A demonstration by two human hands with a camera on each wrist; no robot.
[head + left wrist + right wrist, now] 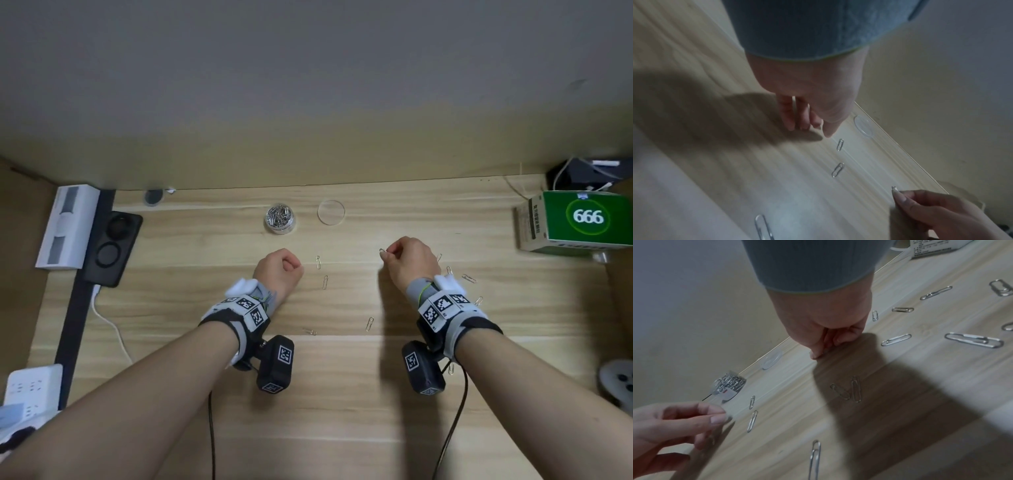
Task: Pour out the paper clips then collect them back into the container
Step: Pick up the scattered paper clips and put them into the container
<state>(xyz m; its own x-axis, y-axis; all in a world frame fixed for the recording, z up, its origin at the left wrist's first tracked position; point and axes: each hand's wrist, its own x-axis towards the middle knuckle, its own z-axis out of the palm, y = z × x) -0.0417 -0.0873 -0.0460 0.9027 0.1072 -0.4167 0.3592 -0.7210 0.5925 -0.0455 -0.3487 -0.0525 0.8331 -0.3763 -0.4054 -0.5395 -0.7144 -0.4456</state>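
Observation:
A small clear round container (280, 217) full of silver paper clips stands at the back of the wooden desk (342, 394); its clear lid (331, 212) lies flat to its right. My left hand (291, 265) is curled in a fist over the desk, and in the left wrist view silver clips (793, 102) show between its curled fingers. My right hand (388, 253) pinches one paper clip (383, 251) by its end, just above the desk. Several loose clips lie scattered: two (318, 262) between the hands, others (896, 339) to the right of the right hand.
A green and white box (579, 219) marked 666 sits at the right edge. On the left are a white device (66, 226), a black holder (113, 246), a white cable (109, 325) and a power strip (30, 390). A wall closes off the desk's back.

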